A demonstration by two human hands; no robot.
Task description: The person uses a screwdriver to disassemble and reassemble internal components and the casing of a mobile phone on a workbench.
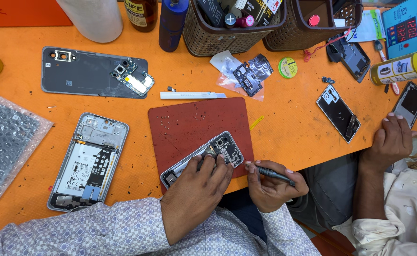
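left hand (196, 187) flat, fingers pinning phone (203, 159) on mat (189, 123) so it won't slide; right hand (270, 185) fingers pinched round screwdriver (274, 175).

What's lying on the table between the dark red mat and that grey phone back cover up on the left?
In the head view, a slim white bar-shaped tool lies between the red mat and the grey back cover, beside a tiny dark part.
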